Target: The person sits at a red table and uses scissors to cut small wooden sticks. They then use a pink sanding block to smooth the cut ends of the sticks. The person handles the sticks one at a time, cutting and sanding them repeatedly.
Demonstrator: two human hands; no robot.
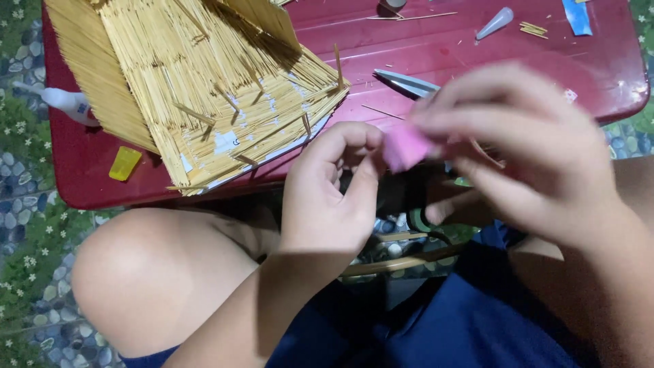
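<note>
Left hand (334, 194): curled narrow, thumb and forefinger pinching one edge of the small pink soft-looking piece (403, 148).
Right hand (524, 146): blurred, fingers bent over the other side of the pink piece; exact grip on it impossible to tell.
Pink piece: held between both hands, just off the near edge of the dark red plastic table (477, 54), above the lap.
Model: roof-shaped build of pale yellow thin sticks (204, 82) lying on the table's left part, well apart from the hands.
Scissors: grey metal blades (407, 83) on the table just beyond the right hand.
Other bits: flat yellow block (125, 163) near the table's left edge; grey cone-shaped nozzle (495, 22) at the far side.
</note>
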